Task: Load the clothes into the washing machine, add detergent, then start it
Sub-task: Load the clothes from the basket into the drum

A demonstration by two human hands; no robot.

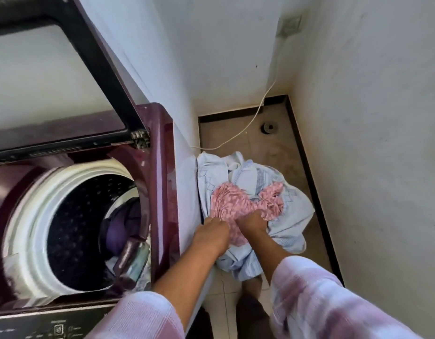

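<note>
A maroon top-loading washing machine stands at the left with its lid raised. Purple clothing lies at the bottom of its drum. On the floor to its right sits a pile of laundry: a pale blue cloth with a pink patterned garment on top. My left hand and my right hand both reach down and grip the pink garment, fingers curled into the fabric. No detergent is in view.
A white cable runs from a wall socket down across the tiled floor behind the pile. A floor drain sits near the corner. White walls close in at the right and back. The control panel is at the bottom left.
</note>
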